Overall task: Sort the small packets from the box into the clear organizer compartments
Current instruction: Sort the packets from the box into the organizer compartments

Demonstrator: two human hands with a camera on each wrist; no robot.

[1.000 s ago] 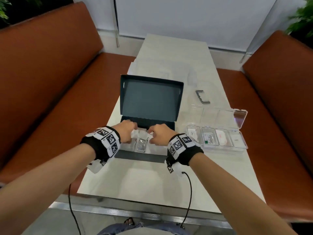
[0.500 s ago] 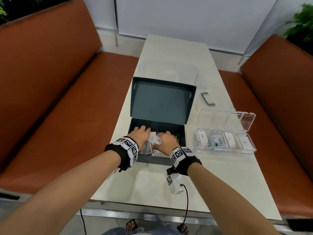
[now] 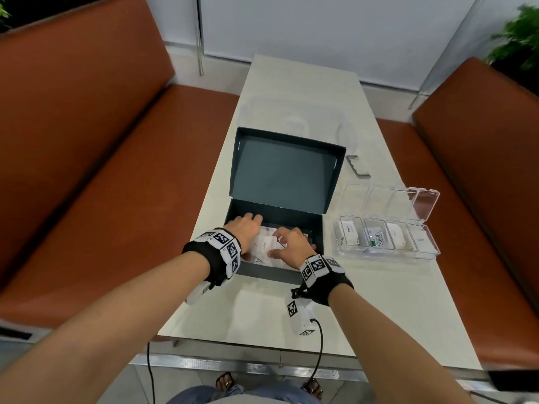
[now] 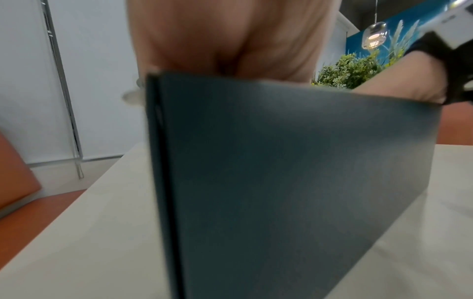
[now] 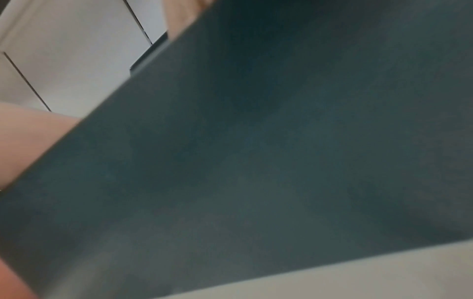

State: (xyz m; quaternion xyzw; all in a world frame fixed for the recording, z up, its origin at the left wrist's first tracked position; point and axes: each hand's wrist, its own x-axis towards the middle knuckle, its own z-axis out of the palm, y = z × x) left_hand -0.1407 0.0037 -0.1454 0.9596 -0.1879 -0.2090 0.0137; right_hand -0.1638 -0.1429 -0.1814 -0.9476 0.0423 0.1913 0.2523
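Two orange-brown benches (image 3: 87, 158) flank a long pale worktop (image 3: 379, 301) that runs away from the person. On it, near the front edge, sits a dark teal box (image 3: 277, 272) with its hinged lid (image 3: 284, 173) standing open behind it. In both wrist views the blurred outer wall of this box fills most of the picture. Just to the right of the box lies the clear organizer (image 3: 385, 240), its transparent lid folded back and its four compartments each holding white packets, one printed "Stevia". Behind the organizer a small dark metal bracket (image 3: 357, 167) lies on the worktop. Inside the box is a loose pile of small packets (image 3: 264, 249), white and silvery. The left hand (image 3: 243, 228) reaches into the box's left side; whether its fingers hold anything cannot be told. The right hand (image 3: 291, 244) rests on the pile with fingers curled around white packets.
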